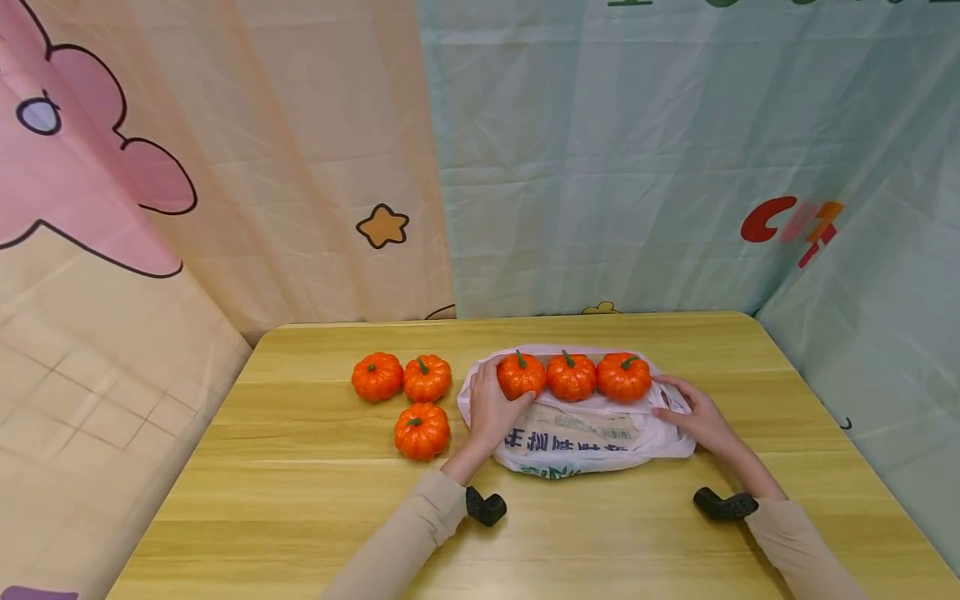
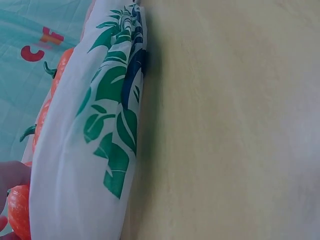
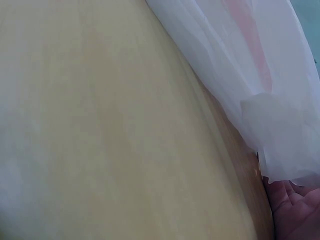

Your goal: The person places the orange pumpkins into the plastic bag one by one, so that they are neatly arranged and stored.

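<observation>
Both hands (image 1: 491, 408) (image 1: 693, 412) at bag (image 1: 577, 446) edges.

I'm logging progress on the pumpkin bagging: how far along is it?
About halfway. Three pumpkins already sit in the plastic bag. In hand: the left hand grips the leftmost bagged pumpkin, and the right hand holds the bag's right edge. Left: three loose pumpkins on the table.

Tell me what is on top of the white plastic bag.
Three orange pumpkins sit in a row on the white plastic bag. The left hand grips the leftmost; the right hand holds the bag's edge. Anything inside is hidden.
</observation>
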Available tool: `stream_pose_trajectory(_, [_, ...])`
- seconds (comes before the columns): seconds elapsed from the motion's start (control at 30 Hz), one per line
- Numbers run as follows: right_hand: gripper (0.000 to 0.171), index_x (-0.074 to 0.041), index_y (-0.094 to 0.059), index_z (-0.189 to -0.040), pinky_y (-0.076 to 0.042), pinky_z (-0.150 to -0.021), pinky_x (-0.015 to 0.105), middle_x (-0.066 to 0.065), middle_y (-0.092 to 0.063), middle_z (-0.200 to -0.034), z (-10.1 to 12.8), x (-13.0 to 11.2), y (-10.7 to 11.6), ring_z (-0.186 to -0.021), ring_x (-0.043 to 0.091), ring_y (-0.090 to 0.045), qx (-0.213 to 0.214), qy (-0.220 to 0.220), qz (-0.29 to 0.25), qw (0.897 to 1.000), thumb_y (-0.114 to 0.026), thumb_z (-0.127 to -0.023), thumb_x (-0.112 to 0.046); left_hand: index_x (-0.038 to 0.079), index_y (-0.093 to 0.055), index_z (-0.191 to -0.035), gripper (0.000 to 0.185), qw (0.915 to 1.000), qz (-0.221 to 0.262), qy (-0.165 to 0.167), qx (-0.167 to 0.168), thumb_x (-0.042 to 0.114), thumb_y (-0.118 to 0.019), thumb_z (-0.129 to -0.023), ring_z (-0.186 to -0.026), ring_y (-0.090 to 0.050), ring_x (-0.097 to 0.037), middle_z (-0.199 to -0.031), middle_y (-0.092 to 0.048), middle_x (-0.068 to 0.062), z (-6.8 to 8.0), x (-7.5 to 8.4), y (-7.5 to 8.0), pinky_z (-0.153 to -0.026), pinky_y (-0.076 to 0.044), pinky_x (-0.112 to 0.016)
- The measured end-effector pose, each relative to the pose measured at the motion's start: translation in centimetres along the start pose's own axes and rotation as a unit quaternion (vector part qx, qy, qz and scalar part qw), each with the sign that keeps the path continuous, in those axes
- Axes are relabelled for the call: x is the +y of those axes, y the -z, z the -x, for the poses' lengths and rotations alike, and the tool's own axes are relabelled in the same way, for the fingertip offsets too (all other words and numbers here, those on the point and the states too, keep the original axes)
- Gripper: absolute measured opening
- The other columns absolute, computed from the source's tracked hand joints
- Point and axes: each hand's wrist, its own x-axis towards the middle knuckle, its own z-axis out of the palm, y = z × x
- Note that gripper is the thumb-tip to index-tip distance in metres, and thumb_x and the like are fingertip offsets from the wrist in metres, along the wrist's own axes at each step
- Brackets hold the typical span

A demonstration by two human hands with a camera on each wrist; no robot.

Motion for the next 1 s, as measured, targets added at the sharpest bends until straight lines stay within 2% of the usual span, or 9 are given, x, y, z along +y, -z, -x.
stream_pose_trajectory(0.23, [0.059,0.005,-0.039,-0.139,-0.019,-0.108,0.068,0.031,-0.033,-0.147,-0.04,0.06,0.05,-0.137,0.049,-0.022,0.002,0.006,0.006,1.0,-0.066,-0.089,-0.01,0.006,-0.047,-0.131,0.067,0.9999,0.005,0.013,0.003,0.023,-0.081,-0.076,-0.117,-0.047,-0.03,-0.125,-0.049,-0.014,0.12,-0.07,-0.14,-0.102,-0.042,-0.048])
stream_pose_trajectory(0.5, [0.058,0.002,-0.041,-0.138,-0.02,-0.107,0.068,0.031,-0.032,-0.147,-0.1,0.47,-0.03,-0.137,0.05,-0.023,0.002,0.003,0.019,1.0,-0.066,-0.09,-0.018,0.005,-0.05,-0.127,0.065,0.9995,-0.002,0.017,0.026,0.024,-0.082,-0.074,-0.115,-0.048,-0.032,-0.122,-0.044,-0.017,0.26,-0.15,-0.52,-0.101,-0.044,-0.047])
stream_pose_trajectory(1.0, [0.059,0.005,-0.04,-0.139,-0.018,-0.108,0.068,0.031,-0.031,-0.148,-0.08,0.38,0.06,-0.138,0.05,-0.021,-0.002,-0.002,0.007,1.0,-0.066,-0.09,-0.014,0.008,-0.05,-0.128,0.063,0.9983,0.009,0.033,0.047,0.02,-0.082,-0.075,-0.116,-0.049,-0.032,-0.121,-0.047,-0.014,0.53,0.68,-0.73,-0.099,-0.045,-0.05])
